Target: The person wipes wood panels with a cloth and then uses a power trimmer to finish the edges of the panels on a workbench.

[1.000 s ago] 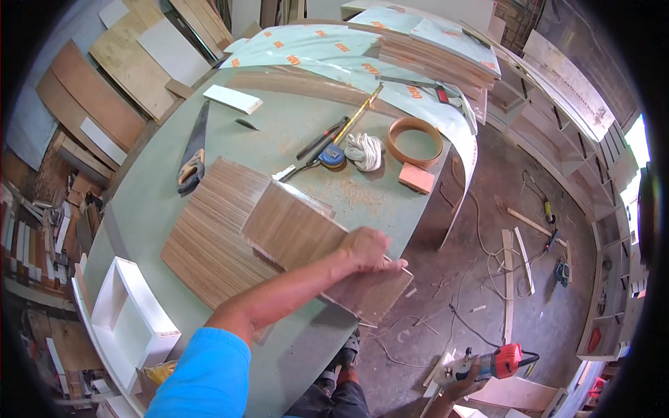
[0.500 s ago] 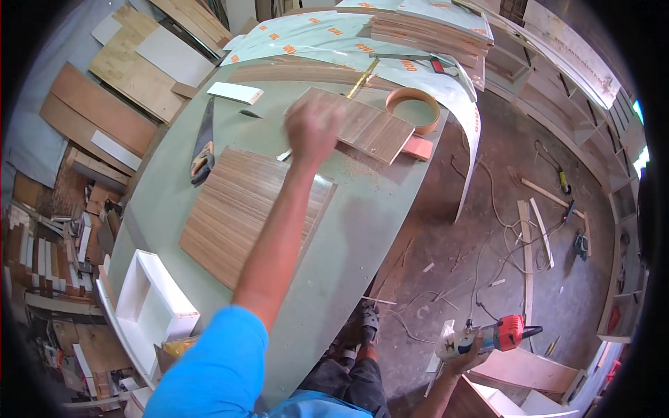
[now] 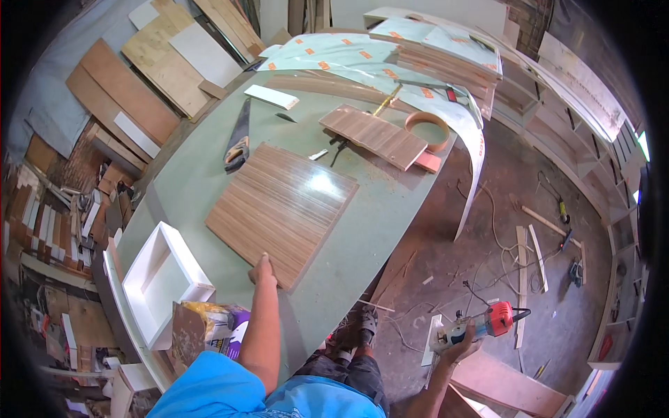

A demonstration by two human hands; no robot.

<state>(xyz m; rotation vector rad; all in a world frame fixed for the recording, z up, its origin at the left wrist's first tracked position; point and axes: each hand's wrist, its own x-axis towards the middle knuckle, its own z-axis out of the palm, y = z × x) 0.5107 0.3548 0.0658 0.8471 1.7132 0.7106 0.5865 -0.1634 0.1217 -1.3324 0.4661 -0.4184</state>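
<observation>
My left hand (image 3: 263,270) grips the near edge of a square wood-grain panel (image 3: 282,205), thumb on top and the other fingers mostly hidden. The panel lies flat on the pale green tabletop (image 3: 334,261). Off the table's right side, my right hand (image 3: 463,343) is wrapped round a trim router (image 3: 481,326) with a red motor end and a cord. A narrower wood-grain board (image 3: 373,134) rests farther back, a reddish block (image 3: 428,162) under its right end. Beside it stands a roll of edge banding (image 3: 427,131).
A handsaw (image 3: 239,139) and a white strip (image 3: 272,96) lie left of the panel. Near left are a white open box frame (image 3: 166,279) and a purple-and-yellow package (image 3: 226,327). Stacked boards (image 3: 446,59) stand at the back. Cords and wood strips (image 3: 523,279) litter the floor.
My left hand has come back from the narrower board to the square panel's near edge and taken hold of it. The router stays in my right hand. The view has shifted slightly.
</observation>
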